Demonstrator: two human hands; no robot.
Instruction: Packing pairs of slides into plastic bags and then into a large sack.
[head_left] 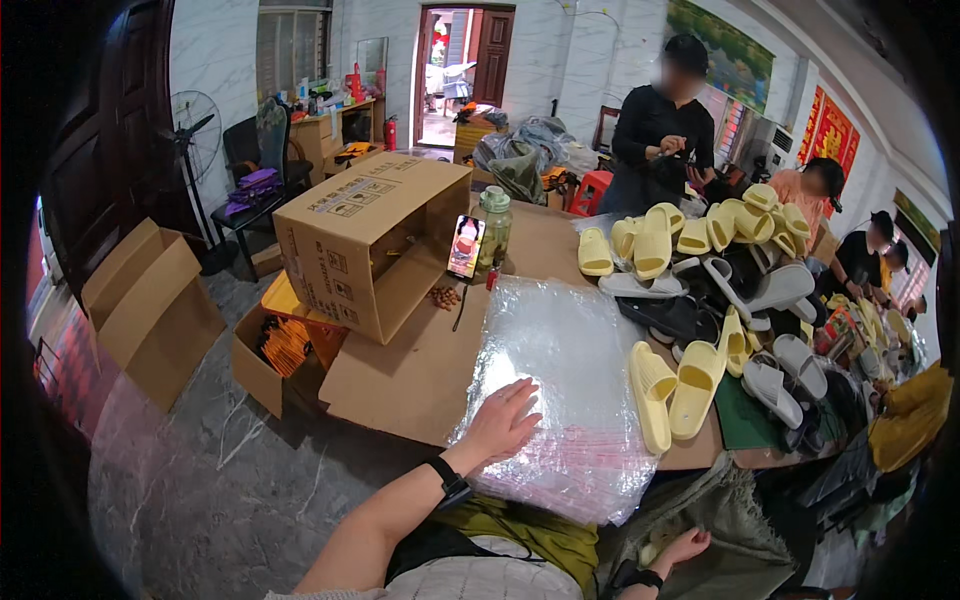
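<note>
Head camera shows me the left hand [505, 418] resting flat, fingers extended, on a stack of clear plastic bags [570, 365], which lies upon brown cardboard [400, 385], beside yellow slippers [697, 395]. Right hand [686, 547] is near a grey sack [735, 515]; I cannot tell whether it holds something.

Left hand [505, 420] flat on clear plastic bags [560, 345]; low stack, open air above. Leftward, bare brown counter [400, 390] gives sliding room up to big cardboard box [330, 270], tall barrier, its open side toward bags. Phone [467, 247] and green-lidded jar [493, 222] block reach beyond bags' far left corner. Yellow slippers [652, 395] crowd right edge; heaped slippers [748, 285] wall off far right. Right hand [685, 548] low, grey sack [735, 510] close around it.
</note>
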